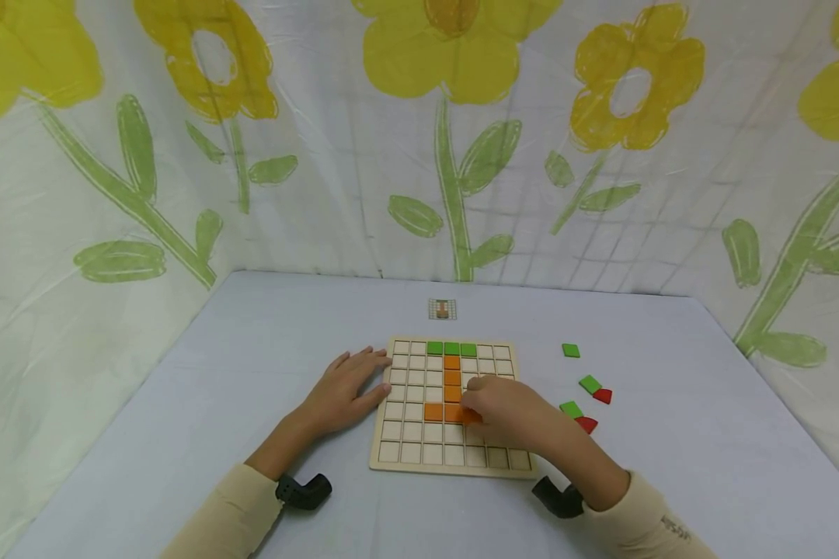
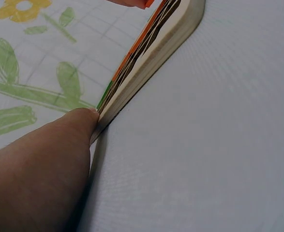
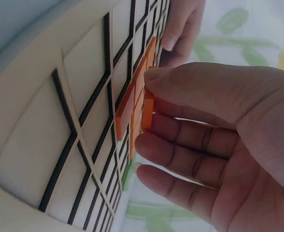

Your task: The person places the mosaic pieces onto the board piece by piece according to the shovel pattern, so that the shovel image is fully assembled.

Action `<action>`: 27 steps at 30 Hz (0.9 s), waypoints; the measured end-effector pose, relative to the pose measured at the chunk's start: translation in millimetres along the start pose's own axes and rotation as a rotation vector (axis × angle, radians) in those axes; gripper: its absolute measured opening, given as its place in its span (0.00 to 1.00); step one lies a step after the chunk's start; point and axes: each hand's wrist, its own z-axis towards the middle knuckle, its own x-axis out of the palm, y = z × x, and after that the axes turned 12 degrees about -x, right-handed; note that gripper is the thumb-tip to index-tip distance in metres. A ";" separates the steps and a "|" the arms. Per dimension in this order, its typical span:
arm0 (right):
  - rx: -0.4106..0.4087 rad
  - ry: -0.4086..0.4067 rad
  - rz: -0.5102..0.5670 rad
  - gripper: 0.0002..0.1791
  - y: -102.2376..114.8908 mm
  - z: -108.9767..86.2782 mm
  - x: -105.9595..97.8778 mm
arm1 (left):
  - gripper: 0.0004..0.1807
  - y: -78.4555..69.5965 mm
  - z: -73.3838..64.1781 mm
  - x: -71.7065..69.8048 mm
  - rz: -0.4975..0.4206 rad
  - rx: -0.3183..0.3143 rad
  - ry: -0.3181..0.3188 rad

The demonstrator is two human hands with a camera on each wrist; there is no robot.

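Observation:
A wooden grid board (image 1: pixel 419 470) lies on the table. Green tiles (image 1: pixel 451 348) fill the middle of its top row. Below them, orange tiles (image 1: pixel 452 378) form a column that meets a row of orange squares lower down. Between thumb and fingers, my right hand (image 1: pixel 506 407) pinches an orange square tile (image 3: pixel 148 111), held just over the board beside the laid orange ones. My left hand (image 1: pixel 346 392) rests at the board's left edge, its fingertips touching the rim with the fingers relaxed. In the left wrist view, the thumb (image 2: pixel 50 164) meets the board's side.
To the board's right lie loose green tiles (image 1: pixel 570 350) and red quarter-round pieces (image 1: pixel 603 396). A small pattern card (image 1: pixel 442 309) sits behind the board. A white cloth painted with yellow flowers (image 1: pixel 629 93) hangs behind the table (image 1: pixel 287 310).

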 end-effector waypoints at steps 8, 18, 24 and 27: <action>-0.072 -0.012 -0.016 0.07 6.3 1.4 6.9 | 0.27 -1.2 -0.4 -1.3 -0.004 0.000 0.000; -0.124 -0.032 -0.043 0.09 10.7 4.5 11.2 | 0.28 0.7 0.6 -0.7 -0.002 -0.001 0.007; -0.139 -0.040 -0.015 0.08 11.2 7.1 14.1 | 0.28 1.2 0.4 0.2 -0.007 -0.005 0.007; -0.134 -0.031 -0.001 0.07 13.3 8.1 13.8 | 0.28 1.5 0.2 0.9 -0.011 -0.003 0.007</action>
